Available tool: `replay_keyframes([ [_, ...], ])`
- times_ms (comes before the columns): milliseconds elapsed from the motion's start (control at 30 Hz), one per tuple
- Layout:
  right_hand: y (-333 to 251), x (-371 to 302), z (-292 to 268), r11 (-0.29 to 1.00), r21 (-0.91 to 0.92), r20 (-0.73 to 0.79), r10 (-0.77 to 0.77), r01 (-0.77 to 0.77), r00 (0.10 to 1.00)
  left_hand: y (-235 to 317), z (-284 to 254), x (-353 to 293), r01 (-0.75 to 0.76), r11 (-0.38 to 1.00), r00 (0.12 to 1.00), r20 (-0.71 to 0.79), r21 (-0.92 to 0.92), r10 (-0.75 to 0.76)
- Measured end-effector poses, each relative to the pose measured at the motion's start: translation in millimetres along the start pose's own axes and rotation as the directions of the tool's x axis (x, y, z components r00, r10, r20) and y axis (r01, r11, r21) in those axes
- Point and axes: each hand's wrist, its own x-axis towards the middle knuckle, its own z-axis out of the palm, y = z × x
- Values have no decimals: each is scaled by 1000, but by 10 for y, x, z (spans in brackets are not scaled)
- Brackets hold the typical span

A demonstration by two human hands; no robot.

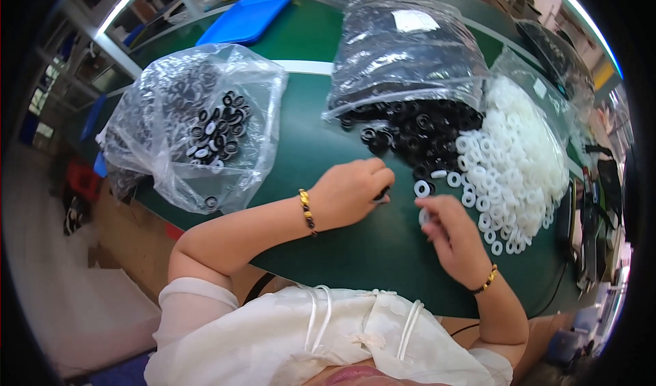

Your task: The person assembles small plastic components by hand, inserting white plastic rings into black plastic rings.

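Note:
Over the middle of the green table, my left hand is closed on a black ring that peeks out between thumb and fingers. To its right, my right hand pinches a white ring between thumb and fingertips. Just beyond that hand lies another white ring. A heap of black rings spills from a large clear bag at the far side. Beside it spreads a big pile of white rings.
On the left, an open clear bag holds black rings, some with white ones joined to them. A blue tray lies at the back left. Dark items and a cable line the table's right edge. The green tabletop curves toward my body.

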Motion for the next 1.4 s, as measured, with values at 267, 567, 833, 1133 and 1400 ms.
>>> replay_keyframes([
  [267, 69, -20, 268, 922, 344, 130, 140, -177, 982, 57, 19, -112, -68, 989, 998, 5, -128, 69],
  [567, 110, -8, 271, 920, 341, 151, 147, -191, 978, -491, -1291, -280, 602, 617, 795, -450, 506, -407],
  [833, 179, 24, 269, 897, 371, 175, 185, -239, 967, -706, -1112, -291, 356, 840, 878, -453, 409, -152],
  [1133, 211, 46, 252, 832, 473, 174, 233, -289, 957, -111, 170, -158, -240, 964, 965, -77, 118, 250],
  [1400, 192, 24, 252, 824, 489, 178, 227, -287, 957, 71, 85, -148, -15, 971, 996, 78, -240, 35],
])
